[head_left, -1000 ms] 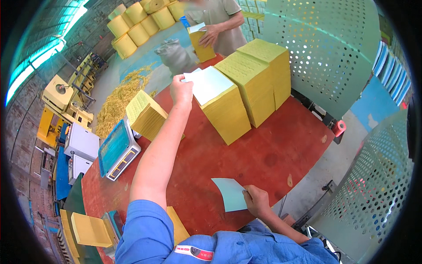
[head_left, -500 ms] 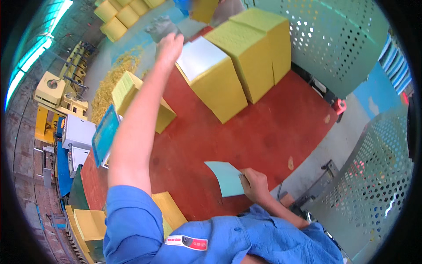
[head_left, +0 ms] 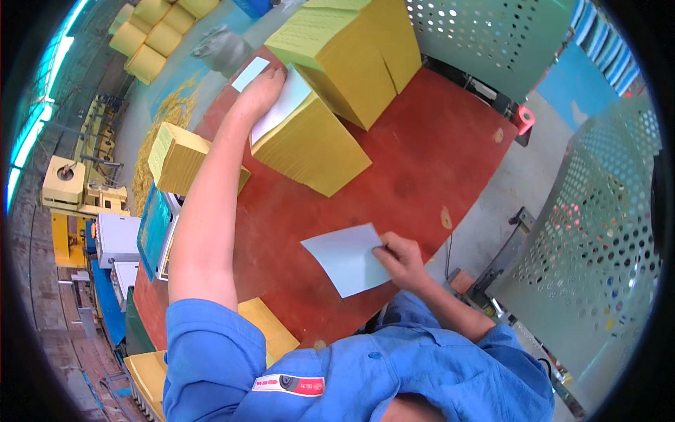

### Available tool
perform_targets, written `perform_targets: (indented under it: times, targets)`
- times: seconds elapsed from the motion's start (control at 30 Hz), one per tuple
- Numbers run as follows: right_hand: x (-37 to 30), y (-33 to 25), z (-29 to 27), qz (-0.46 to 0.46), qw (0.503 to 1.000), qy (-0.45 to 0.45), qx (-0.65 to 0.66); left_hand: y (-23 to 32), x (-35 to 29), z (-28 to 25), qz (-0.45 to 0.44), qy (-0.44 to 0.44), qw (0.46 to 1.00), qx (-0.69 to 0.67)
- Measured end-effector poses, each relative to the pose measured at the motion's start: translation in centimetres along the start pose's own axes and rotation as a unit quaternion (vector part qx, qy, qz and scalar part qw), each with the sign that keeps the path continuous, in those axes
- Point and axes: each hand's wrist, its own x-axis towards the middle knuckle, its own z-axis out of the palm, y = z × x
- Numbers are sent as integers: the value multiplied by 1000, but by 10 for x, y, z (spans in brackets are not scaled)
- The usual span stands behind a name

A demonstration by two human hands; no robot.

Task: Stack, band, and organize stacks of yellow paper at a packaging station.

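My left hand (head_left: 261, 97) reaches far forward and rests over a white sheet (head_left: 283, 104) on top of a yellow paper stack (head_left: 316, 144). A narrow pale piece (head_left: 251, 74) sticks out on the left of that hand; whether it belongs to the same sheet I cannot tell. The fingers there are mostly hidden by the back of the hand. Nearer to me, my right hand (head_left: 402, 260) pinches a pale blue sheet (head_left: 344, 260) by its right edge, above the red tabletop (head_left: 281, 246).
Taller yellow stacks (head_left: 351, 60) stand behind the first. A smaller yellow stack (head_left: 186, 158) and a blue-framed device (head_left: 156, 228) are on the left. Perforated green panels (head_left: 576, 267) border the right side. A grey sack (head_left: 221, 50) and yellow rolls (head_left: 148, 63) lie beyond the table.
My left hand has come down over the white sheet on the stack. The pale blue sheet in my right hand has tilted flatter, showing more of its face. The whole view has shifted slightly.
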Motion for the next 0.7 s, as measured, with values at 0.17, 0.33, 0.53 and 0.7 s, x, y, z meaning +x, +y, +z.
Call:
perform_targets:
  times: [0.17,0.33,0.53,0.7]
  targets:
    - [-55,1,-16,157,841,30,517,26,-91,11,118,-6,990,-82]
    - [-132,15,-1,204,818,160,513,82,-227,3,248,-68,957,-131]
    - [-175,2,53,237,799,97,544,90,-316,-1,439,69,895,-47]
    - [-183,-19,65,173,830,124,516,86,-343,-2,288,142,946,-39]
